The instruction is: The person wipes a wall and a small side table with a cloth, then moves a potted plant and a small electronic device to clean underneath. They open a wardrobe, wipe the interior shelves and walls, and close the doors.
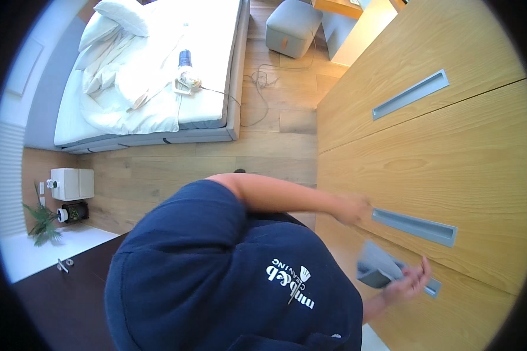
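My left hand, blurred, reaches across to the wooden wardrobe door. It is close to the end of a long recessed metal pull, and I cannot tell whether it touches the door. A folded grey cloth is in my right hand, gripped near one edge with some fingers extended. That hand is in front of a lower recessed pull, which it partly covers.
Behind me stands a bed with rumpled white bedding and a corded handheld vacuum cleaner. Its cord trails over the wood floor towards a grey pouf. A white bedside cabinet, a potted plant and a dark door are at left.
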Available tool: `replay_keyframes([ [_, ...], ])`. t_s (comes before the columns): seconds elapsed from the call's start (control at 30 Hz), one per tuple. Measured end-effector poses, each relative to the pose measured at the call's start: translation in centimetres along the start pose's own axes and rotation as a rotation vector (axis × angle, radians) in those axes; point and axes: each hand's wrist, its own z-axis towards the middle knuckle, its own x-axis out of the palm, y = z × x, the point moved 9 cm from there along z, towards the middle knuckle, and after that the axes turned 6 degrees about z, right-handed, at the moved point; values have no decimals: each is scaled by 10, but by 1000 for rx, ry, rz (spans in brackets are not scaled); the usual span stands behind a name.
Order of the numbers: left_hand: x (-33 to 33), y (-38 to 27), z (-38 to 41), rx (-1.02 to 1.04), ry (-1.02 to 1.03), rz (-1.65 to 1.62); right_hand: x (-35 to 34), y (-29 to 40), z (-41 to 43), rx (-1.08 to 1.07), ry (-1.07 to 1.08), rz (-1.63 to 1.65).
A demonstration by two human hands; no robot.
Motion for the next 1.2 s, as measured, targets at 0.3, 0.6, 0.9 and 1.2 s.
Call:
replay_keyframes([
  [0.3, -103, 289, -430, -1442, 405, 285, 247, -213, -98, 681, 604, -142],
  [0.6, -197, 332, -510, -1325, -87, 227, 396, -268, -82, 116, 437, -663],
  [0.9, -214, 378, -501, -1388, -51, 57, 494, -269, 1, 481, 674, -532],
  [1.2, -327, 482, -406, -1368, -222, 88, 696, -327, 203, 175, 540, -316],
])
